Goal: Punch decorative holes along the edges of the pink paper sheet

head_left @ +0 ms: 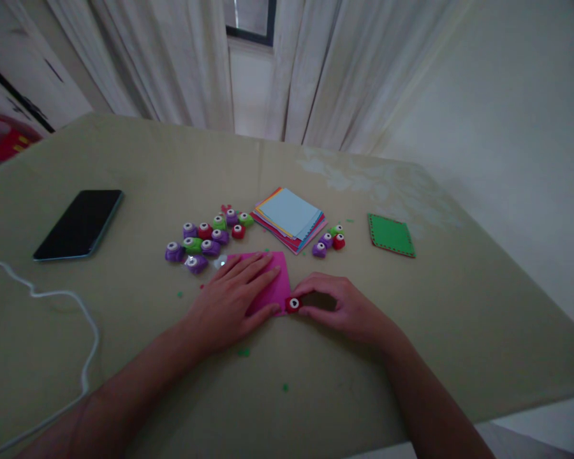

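My left hand (234,294) lies flat with its fingers spread on a pink sheet of paper (281,277), pressing it to the table. Between the thumb and fingers of my right hand (344,309) is a small red craft paper punch (293,305), set at the sheet's lower right corner. Whether the paper sits inside the punch's slot, I cannot tell. Several purple, green and red punches, among them a purple punch (196,264), are grouped beyond my left hand. A smaller cluster with another red punch (338,241) stands beyond my right hand.
Behind the pink sheet is a stack of coloured paper (289,213). A green square with a punched border (391,235) lies to the right. A black-screened tablet (79,224) and a white cable (93,344) are on the left. Tiny green scraps (243,352) dot the tablecloth.
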